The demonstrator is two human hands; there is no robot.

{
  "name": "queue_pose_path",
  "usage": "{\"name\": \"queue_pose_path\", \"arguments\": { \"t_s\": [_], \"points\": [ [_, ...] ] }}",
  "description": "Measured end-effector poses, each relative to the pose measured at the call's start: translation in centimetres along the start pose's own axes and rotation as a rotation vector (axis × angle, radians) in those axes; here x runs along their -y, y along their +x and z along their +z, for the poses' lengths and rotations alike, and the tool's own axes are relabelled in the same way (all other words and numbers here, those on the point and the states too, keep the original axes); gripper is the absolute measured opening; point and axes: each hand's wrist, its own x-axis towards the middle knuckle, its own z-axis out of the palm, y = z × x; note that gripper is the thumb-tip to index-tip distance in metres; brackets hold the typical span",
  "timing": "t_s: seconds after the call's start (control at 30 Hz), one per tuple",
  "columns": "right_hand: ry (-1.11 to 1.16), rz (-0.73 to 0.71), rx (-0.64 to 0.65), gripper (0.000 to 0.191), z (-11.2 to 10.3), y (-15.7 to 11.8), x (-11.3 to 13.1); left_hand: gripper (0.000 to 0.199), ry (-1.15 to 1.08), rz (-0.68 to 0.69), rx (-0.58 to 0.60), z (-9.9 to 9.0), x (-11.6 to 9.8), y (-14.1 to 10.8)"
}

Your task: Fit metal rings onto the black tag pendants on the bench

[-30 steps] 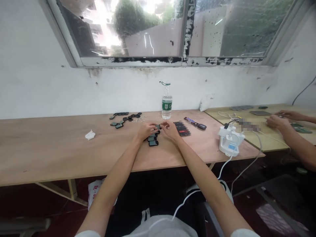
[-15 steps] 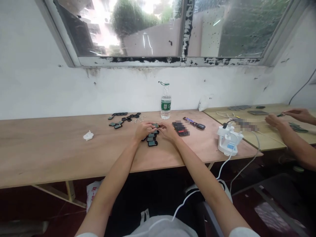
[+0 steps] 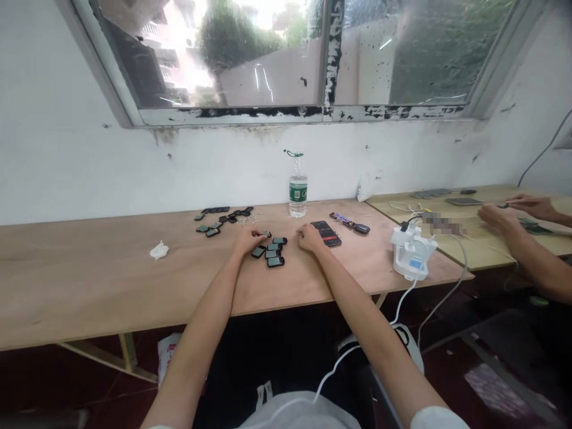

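My left hand (image 3: 247, 241) rests on the plywood table (image 3: 102, 280), with a small dark piece (image 3: 267, 234) pinched at its fingertips. A loose cluster of small black screen-faced devices (image 3: 273, 253) lies just to the right of that hand. My right hand (image 3: 309, 238) sits open on the table between that cluster and a black phone (image 3: 326, 233), holding nothing. Farther left, several more black devices (image 3: 213, 219) lie in a scattered group beside tiny pale parts (image 3: 246, 220).
A water bottle (image 3: 298, 190) and a wrapped chocolate bar (image 3: 342, 220) stand beyond my hands. A white charging unit (image 3: 411, 253) with cables sits at the right. A co-worker's hands (image 3: 500, 217) work at the adjoining table (image 3: 451, 250). A crumpled tissue (image 3: 159, 251) lies left.
My hands have parted from the device they held together. The left moved left with a small piece at its fingertips, and the right moved right, now empty. The devices lie more spread out.
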Motion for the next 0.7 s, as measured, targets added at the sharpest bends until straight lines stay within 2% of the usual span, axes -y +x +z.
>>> {"name": "queue_pose_path", "arguments": {
  "t_s": [0.1,0.17,0.23,0.3,0.4,0.5,0.7],
  "points": [
    [0.016,-0.001,-0.023,0.037,0.2,-0.1,0.1,0.018,0.036,-0.058,0.098,0.2,-0.1,0.1],
    [0.005,-0.006,-0.034,0.036,0.4,0.1,0.0,0.012,0.010,-0.035,0.096,0.3,-0.4,0.2],
    [-0.024,0.012,-0.032,0.035,0.5,0.3,-0.2,0.008,-0.007,0.064,0.062,0.5,-0.9,0.4],
    [-0.041,0.036,-0.029,0.035,0.5,0.5,-0.4,0.016,-0.008,0.195,0.073,0.8,-1.4,0.7],
    [-0.023,0.063,-0.011,0.038,0.4,0.6,-0.5,0.027,0.052,0.284,0.216,1.4,-2.4,1.0],
    [0.024,0.066,-0.002,0.036,0.1,0.5,-0.3,0.026,0.136,0.308,0.304,2.0,-3.0,1.0],
    [0.102,0.052,0.062,0.030,0.0,0.2,0.4,0.012,0.155,0.277,0.319,2.2,-3.8,1.2]
  ]
}}
